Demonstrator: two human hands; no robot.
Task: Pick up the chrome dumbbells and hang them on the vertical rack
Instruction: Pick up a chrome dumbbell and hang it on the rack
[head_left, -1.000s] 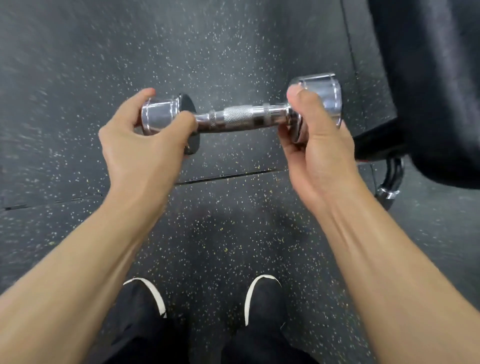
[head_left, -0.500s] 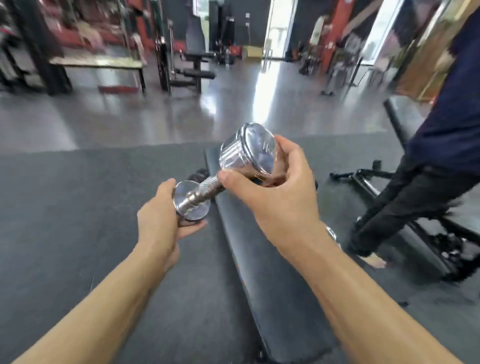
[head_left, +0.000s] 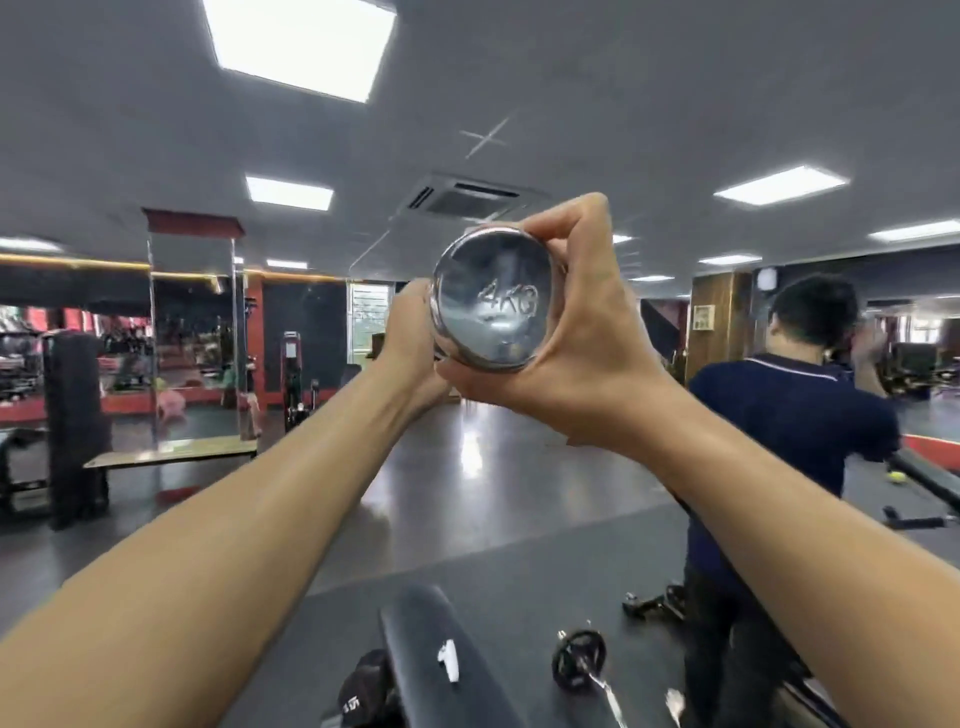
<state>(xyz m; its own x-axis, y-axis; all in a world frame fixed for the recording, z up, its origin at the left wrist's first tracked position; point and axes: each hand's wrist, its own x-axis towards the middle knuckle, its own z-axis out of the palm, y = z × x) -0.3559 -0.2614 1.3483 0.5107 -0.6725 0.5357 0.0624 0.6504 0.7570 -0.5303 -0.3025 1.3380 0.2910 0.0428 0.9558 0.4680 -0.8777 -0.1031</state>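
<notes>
Head view: a chrome dumbbell (head_left: 491, 301) is held up high in front of the camera, against the ceiling and the far gym wall. Its long axis runs almost straight away from the camera, so only the round near end face shows, stamped "4KG"; the handle and the far head are hidden behind it. The right hand (head_left: 582, 343) is closed around the near head, thumb along the bottom rim and fingers (head_left: 566, 223) curled over the top and right side. The left hand (head_left: 410, 332) reaches in behind that head on the left side and is wrapped on the dumbbell, though exactly what part it grips is hidden. Both bare forearms stretch up from the lower corners.

Below, a black padded bench (head_left: 441, 670) runs up from the bottom edge, with a small white object (head_left: 448, 659) lying on it. Just right of it a barbell with a black plate (head_left: 579, 659) lies on the dark floor. Another person in a navy shirt (head_left: 789, 415) stands at the right. Mirrors (head_left: 192, 332) line the left wall
</notes>
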